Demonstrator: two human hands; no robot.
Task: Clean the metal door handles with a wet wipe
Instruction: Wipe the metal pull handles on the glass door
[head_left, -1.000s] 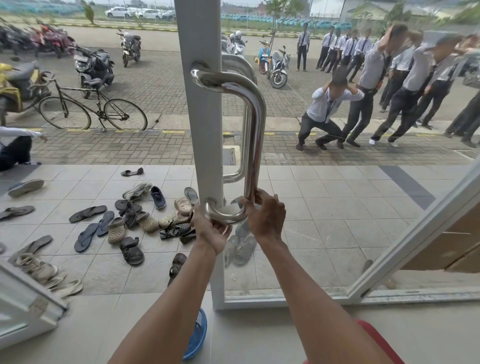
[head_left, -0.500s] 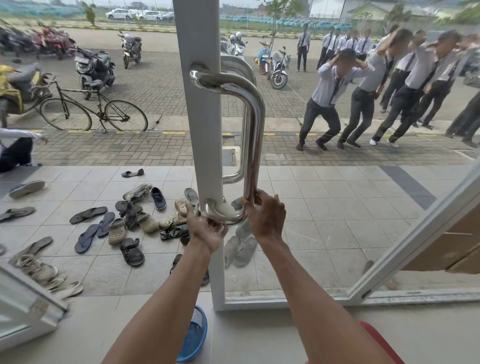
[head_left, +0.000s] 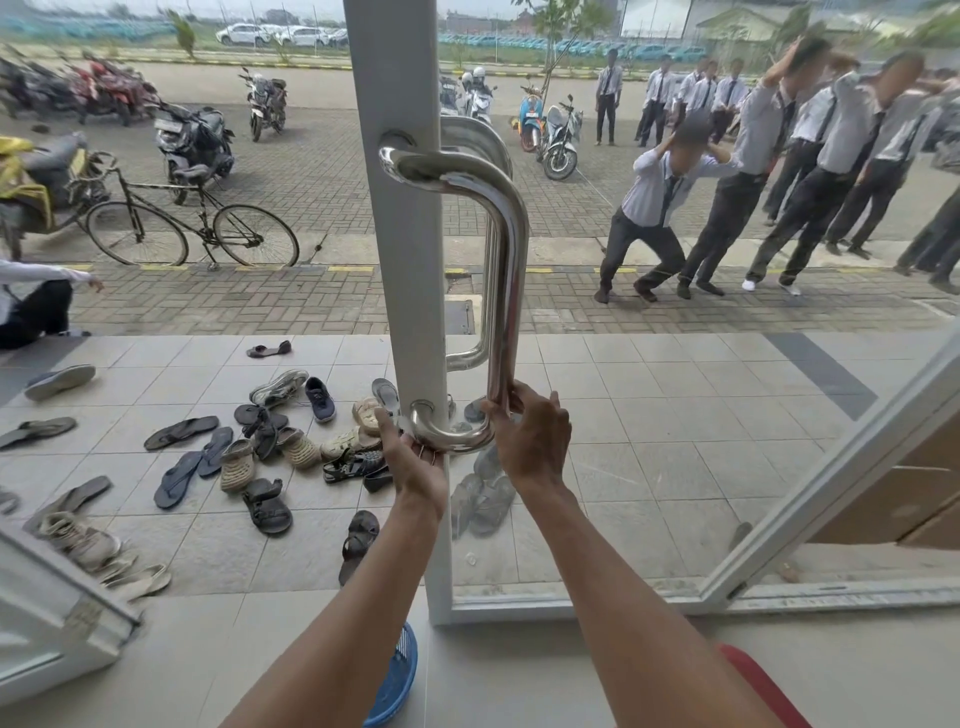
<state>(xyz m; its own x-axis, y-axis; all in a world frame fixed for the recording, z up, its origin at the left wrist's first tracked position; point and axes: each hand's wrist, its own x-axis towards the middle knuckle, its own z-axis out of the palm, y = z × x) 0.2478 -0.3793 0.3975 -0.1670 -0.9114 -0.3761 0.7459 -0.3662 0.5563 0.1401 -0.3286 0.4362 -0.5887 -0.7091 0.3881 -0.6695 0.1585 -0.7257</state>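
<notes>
Steel door handle (head_left: 511, 260) is mounted upright on the white door frame (head_left: 410, 270), a matching handle behind the glass. Left hand (head_left: 415, 465) cups the lower bend from beneath, palm up, thumb raised beside the lower mount, fingers curled under the bar. Right hand (head_left: 530, 441) wraps the foot of the upright bar just above the bend, back of hand to the camera. Whatever lies between palms and metal is hidden. Sandals (head_left: 260, 457) lie scattered on the tiles outside; a blue basket (head_left: 397, 680) sits below the left forearm.

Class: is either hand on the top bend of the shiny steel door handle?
No, left hand and right hand are at the lower bend of the handle.
</notes>
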